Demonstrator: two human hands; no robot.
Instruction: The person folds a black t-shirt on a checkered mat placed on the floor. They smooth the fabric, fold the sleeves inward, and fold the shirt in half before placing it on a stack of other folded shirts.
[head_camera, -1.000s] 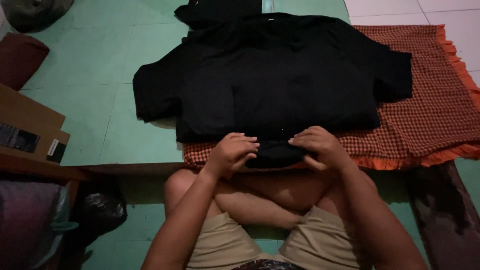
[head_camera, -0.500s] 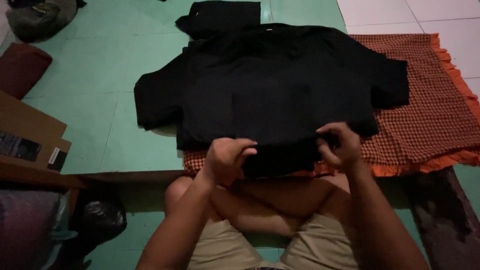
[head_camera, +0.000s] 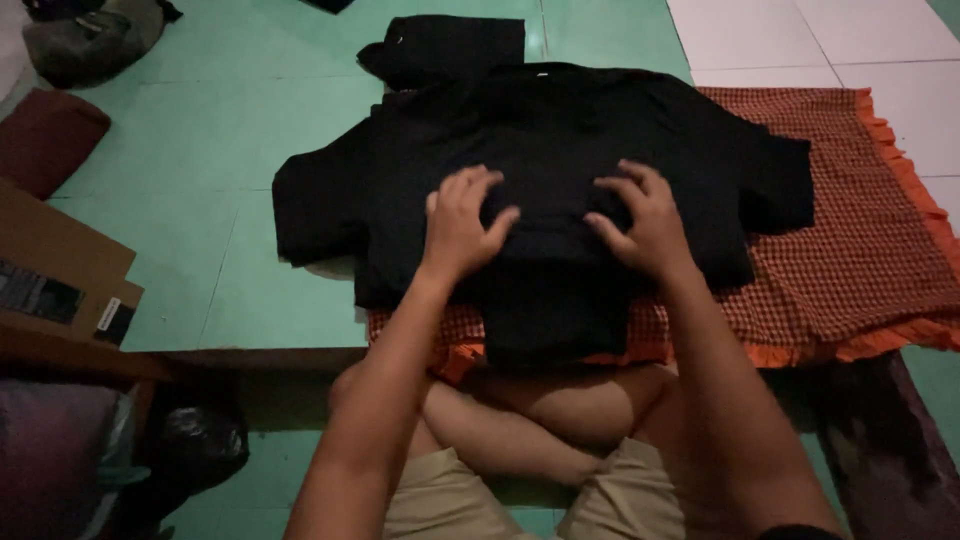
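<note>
Hands — left hand (head_camera: 462, 222), right hand (head_camera: 640, 222) — now further up the black shirt (head_camera: 560, 140), fingers spread, pressing flat, no longer gripping its hem.

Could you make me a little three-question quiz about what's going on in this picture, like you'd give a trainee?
1. True or false: both hands rest on the black shirt.
2. What lies under the shirt's right part? A) a checked orange-red cloth B) a blue towel C) a newspaper
3. What lies just beyond the shirt's collar?

Key:
1. True: the left hand and the right hand both lie on it, fingers spread.
2. A, the checked cloth, spread on the green floor.
3. A folded black garment.
</note>
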